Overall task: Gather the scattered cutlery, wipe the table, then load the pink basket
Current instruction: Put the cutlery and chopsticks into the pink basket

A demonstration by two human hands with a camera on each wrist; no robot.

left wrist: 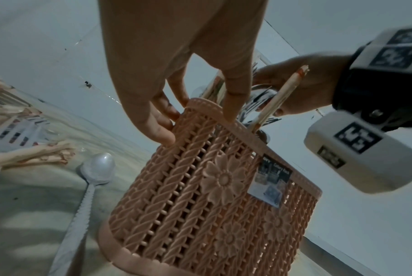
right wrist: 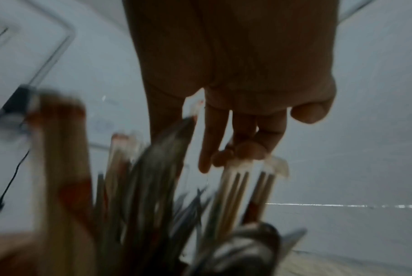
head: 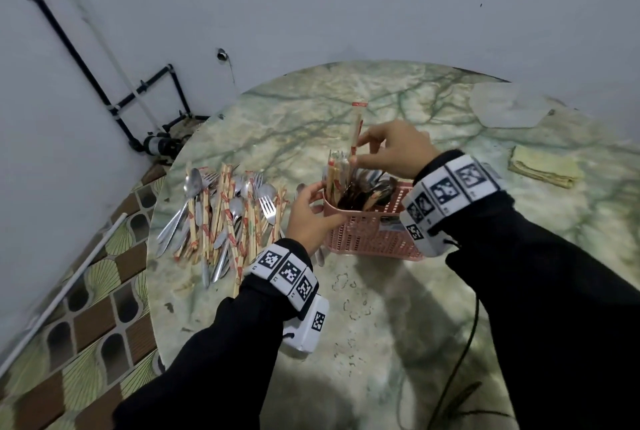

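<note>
The pink basket (head: 363, 235) stands mid-table and holds spoons, forks and wrapped chopsticks upright. My left hand (head: 313, 202) grips its left rim, thumb inside and fingers (left wrist: 161, 130) on the woven wall of the basket (left wrist: 212, 196). Above the basket, my right hand (head: 358, 152) pinches a paper-wrapped pair of chopsticks (head: 356, 128) that stands tall over the other cutlery. The right wrist view is blurred; my fingertips (right wrist: 237, 155) there touch the chopstick tops. A pile of gathered cutlery (head: 225, 214) lies left of the basket.
A folded yellow cloth (head: 543, 169) lies at the table's right, with a white lid (head: 505, 105) behind it. One spoon (left wrist: 98, 168) lies beside the basket's foot. The round marble table (head: 363, 325) meets a grey wall; pipes run at the left.
</note>
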